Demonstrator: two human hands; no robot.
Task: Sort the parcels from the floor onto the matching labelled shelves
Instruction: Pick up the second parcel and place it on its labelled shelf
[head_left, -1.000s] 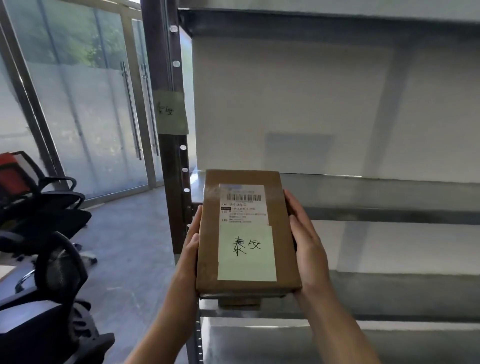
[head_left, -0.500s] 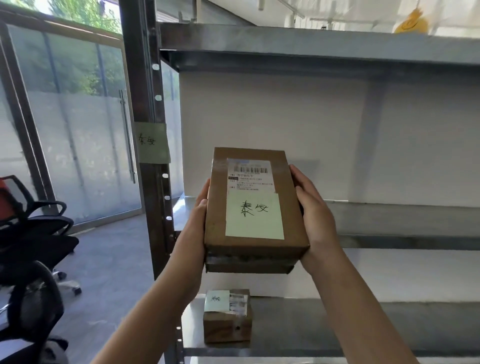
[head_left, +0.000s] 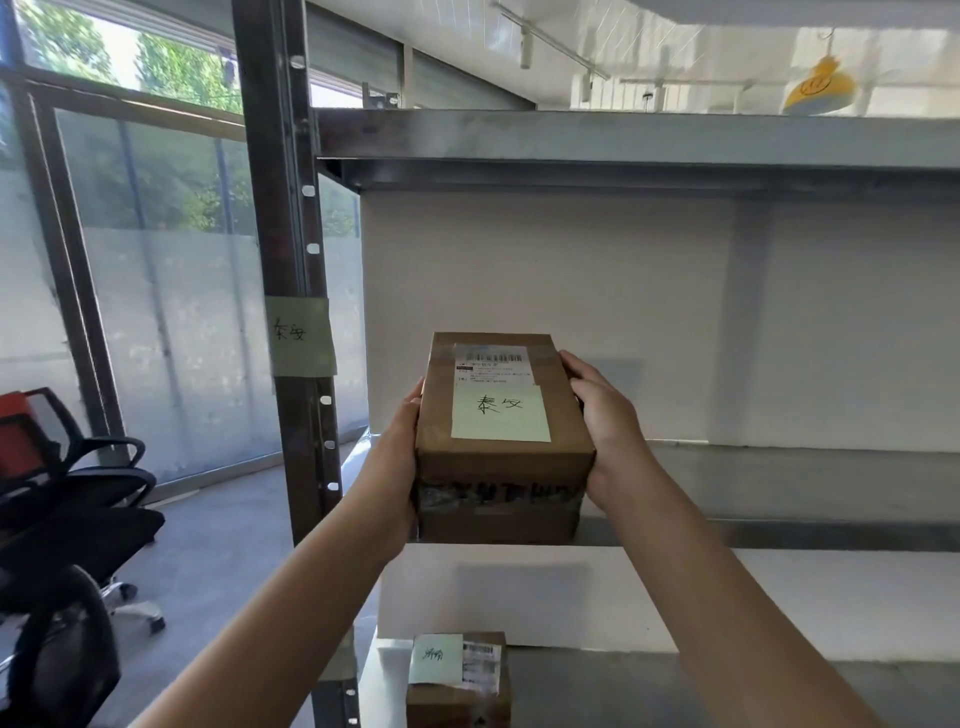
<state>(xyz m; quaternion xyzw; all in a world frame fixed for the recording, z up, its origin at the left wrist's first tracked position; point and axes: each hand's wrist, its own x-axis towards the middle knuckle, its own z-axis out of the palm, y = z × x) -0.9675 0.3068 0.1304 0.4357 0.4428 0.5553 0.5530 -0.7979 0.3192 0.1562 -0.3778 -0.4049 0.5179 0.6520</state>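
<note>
Cardboard parcel (head_left: 501, 447) gripped btwn both hands (head_left: 397, 462) (head_left: 610, 431) at shelf (head_left: 789, 483) front.

Your parcel (head_left: 501, 436) hides most fingers of your left hand (head_left: 400, 457), and you cannot tell whether it rests on the shelf (head_left: 779, 525). The print on its shipping label (head_left: 493, 364) is too small to read. The bottom edge cuts off the smaller parcel (head_left: 457, 686).

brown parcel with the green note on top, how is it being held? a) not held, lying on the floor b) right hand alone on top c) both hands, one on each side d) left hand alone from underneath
c: the left hand grips the left side of the brown parcel and the right hand grips its right side, up at shelf height.
</note>
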